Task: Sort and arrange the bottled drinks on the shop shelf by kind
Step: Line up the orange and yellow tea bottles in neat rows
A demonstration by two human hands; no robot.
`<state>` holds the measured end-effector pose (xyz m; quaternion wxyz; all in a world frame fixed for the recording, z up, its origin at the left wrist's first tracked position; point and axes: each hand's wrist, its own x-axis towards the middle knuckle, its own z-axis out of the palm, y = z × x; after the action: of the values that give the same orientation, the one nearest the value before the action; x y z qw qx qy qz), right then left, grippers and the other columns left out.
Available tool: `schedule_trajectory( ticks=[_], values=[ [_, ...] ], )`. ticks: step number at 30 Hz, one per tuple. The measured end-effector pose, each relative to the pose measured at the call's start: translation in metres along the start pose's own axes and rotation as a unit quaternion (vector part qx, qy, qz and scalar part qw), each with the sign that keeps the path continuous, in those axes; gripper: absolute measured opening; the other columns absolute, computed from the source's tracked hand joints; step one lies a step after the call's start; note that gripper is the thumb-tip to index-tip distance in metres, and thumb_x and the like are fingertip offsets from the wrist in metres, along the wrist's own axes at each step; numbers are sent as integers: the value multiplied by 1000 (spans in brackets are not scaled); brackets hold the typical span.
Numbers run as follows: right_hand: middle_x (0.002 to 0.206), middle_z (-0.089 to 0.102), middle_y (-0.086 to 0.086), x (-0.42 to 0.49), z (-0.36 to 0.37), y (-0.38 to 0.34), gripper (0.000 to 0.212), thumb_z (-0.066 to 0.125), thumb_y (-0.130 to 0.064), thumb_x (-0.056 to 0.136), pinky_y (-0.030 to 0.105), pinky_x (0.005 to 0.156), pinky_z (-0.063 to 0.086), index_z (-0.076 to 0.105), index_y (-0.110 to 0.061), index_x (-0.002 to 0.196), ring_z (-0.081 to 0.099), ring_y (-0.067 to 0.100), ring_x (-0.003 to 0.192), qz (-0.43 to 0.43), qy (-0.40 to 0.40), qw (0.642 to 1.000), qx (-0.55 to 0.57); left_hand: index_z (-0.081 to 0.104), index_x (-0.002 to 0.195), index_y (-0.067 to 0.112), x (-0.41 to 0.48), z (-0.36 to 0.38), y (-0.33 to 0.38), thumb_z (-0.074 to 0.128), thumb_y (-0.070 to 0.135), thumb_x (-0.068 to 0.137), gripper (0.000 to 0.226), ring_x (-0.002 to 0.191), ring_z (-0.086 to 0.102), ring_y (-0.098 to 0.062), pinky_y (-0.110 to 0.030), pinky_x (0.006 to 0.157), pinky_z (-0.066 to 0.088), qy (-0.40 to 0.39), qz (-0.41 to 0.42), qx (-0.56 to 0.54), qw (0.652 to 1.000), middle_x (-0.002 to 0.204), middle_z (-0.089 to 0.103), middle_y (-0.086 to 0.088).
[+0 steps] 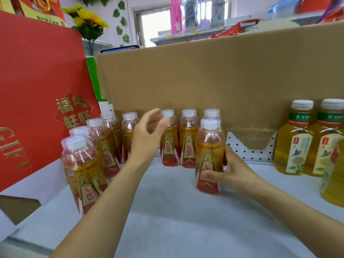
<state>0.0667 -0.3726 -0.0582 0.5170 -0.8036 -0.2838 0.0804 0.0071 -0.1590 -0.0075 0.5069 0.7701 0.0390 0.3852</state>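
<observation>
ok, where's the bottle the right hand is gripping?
Head view, right of centre: the gold-and-red bottle, held by the right hand, is just in front of the back row's rightmost bottle, left of the polka-dot holder.

Energy-drink bottles (188, 138) lined along the back of the shelf (176, 220), cardboard box (186, 77) right behind. More trailing forward on the left, beside the gift box (37, 71). One bottle (209, 151) out front in the right hand (236, 170). Tea bottles (296, 140) far right, low holder (239, 148) between.
</observation>
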Motion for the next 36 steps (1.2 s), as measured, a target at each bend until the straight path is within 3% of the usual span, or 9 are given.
schedule_trajectory(
  ticks=[3, 7, 10, 15, 22, 26, 31, 34, 36],
  values=[
    [100, 53, -23, 6, -8, 5, 64, 81, -28, 79, 19, 79, 47, 36, -34, 124, 55, 2, 96, 34, 51, 998, -11, 48, 141, 21, 14, -11, -18, 61, 22, 98, 46, 112, 53, 0, -21, 98, 44, 73, -37, 67, 994, 134, 54, 7],
    [112, 53, -13, 9, -7, 10, 64, 81, -31, 79, 35, 91, 48, 40, -31, 128, 51, 11, 108, 60, 82, 995, -26, 39, 145, 20, 32, -17, -24, 66, 17, 93, 59, 130, 30, -6, -24, 107, 29, 180, 44, 201, 962, 146, 38, 0],
    [115, 52, -11, 10, -5, 10, 70, 80, -31, 79, 38, 92, 50, 39, -27, 136, 53, 13, 112, 67, 88, 993, -38, 23, 152, 17, 46, -25, -39, 71, 20, 90, 79, 146, 22, -23, -43, 119, 26, 212, -87, 140, 963, 157, 24, -5],
    [117, 54, -8, 10, -5, 11, 71, 81, -30, 78, 38, 90, 52, 39, -23, 133, 54, 14, 110, 70, 98, 992, -43, 20, 152, 17, 45, -21, -73, 75, 27, 85, 86, 136, 40, -37, -54, 112, 37, 158, -199, 139, 957, 150, 33, -12],
    [116, 55, -9, 11, -6, 15, 66, 81, -28, 80, 30, 84, 49, 40, -24, 131, 54, 13, 110, 60, 84, 994, -39, 21, 146, 24, 2, -15, -63, 74, 40, 85, 83, 134, 42, -27, -54, 110, 39, 67, -155, 165, 972, 145, 38, -3],
    [114, 56, -11, 8, -4, 19, 69, 81, -23, 80, 34, 94, 50, 37, -26, 134, 56, 13, 113, 52, 75, 995, -46, 17, 147, 34, -36, 9, -44, 77, 40, 83, 88, 126, 43, -10, -39, 106, 38, -47, -123, 81, 988, 139, 41, 10],
    [111, 55, -16, 3, -1, 23, 70, 78, -19, 83, 30, 92, 49, 35, -26, 138, 55, 10, 111, 40, 81, 995, -34, 12, 148, 38, -59, 12, -55, 85, 20, 78, 103, 114, 51, 1, -21, 102, 40, -244, -149, 103, 953, 121, 49, 28],
    [120, 54, -9, 1, 1, 25, 74, 78, -20, 83, 34, 98, 49, 33, -23, 141, 53, 12, 115, 34, 79, 995, -48, 24, 143, 41, -63, 14, -56, 83, 23, 80, 88, 105, 54, 10, -8, 88, 44, -232, -134, 111, 957, 112, 49, 35],
    [123, 52, -7, -1, 3, 26, 76, 79, -19, 82, 41, 99, 52, 31, -20, 142, 53, 15, 118, 30, 80, 995, -44, 26, 144, 38, -64, 21, -57, 82, 25, 81, 86, 107, 56, 7, -12, 93, 46, -217, -131, 112, 961, 118, 53, 30]
  ],
)
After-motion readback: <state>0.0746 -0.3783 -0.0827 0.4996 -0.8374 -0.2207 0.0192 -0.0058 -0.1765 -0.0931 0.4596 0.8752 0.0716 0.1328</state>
